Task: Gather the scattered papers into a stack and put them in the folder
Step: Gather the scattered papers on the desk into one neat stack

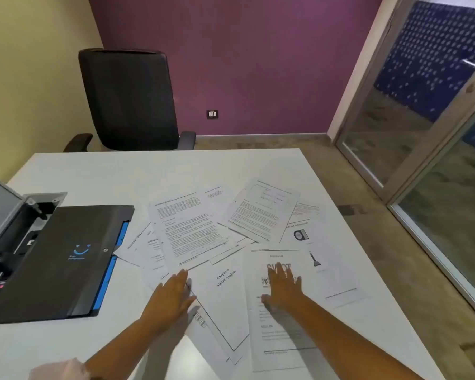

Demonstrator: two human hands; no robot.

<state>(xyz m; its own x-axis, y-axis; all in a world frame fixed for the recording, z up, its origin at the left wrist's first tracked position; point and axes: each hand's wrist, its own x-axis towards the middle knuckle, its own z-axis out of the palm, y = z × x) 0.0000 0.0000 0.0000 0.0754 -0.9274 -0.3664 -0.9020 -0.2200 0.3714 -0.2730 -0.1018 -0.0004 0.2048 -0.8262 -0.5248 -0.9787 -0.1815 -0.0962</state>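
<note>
My left hand (173,294) lies flat, fingers straight and together, on the near-left edge of the scattered papers (192,229), which are spread loosely and overlapping across the middle of the white table (93,171). My right hand (281,287) presses, fingers extended and slightly spread, on the sheet headed "SWOT" (277,327). Between my hands lies the page marked "Chapter 4 SWOT Analysis" (225,292). The black folder (61,259), closed, blue edge showing, rests at the left, just beside the papers. A black chair (129,97) stands behind the table.
</note>
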